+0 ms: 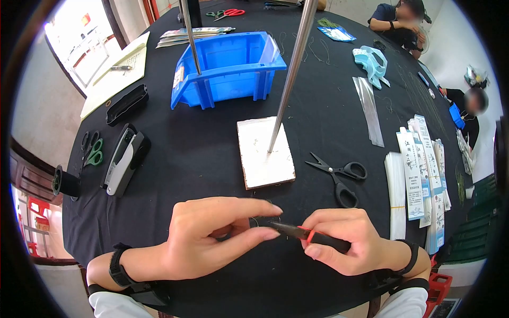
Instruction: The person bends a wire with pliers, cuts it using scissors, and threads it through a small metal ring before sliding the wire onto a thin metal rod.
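Note:
My right hand [344, 241] is closed around small thread snips [331, 241] with a black body, a red band and a dark pointed tip aimed left. My left hand [212, 238] faces the tip; its thumb and forefinger are stretched out and apart, the other fingers curled behind them. A thin dark strand [256, 222] shows between the left fingers, too fine to make out clearly. Just beyond the hands, black-handled scissors [339, 175] lie spread on the black cloth. A white block [265, 172] carrying a metal rod [289, 85] stands ahead of my left hand.
Behind the block sits a blue bin [230, 85]. On the left lie a stapler [124, 161], green-handled scissors [94, 153] and a black spool [66, 183]. Printed packets [413, 175] and clear sleeves [367, 108] lie right, near a blue mask [371, 63]. Two people sit across the table.

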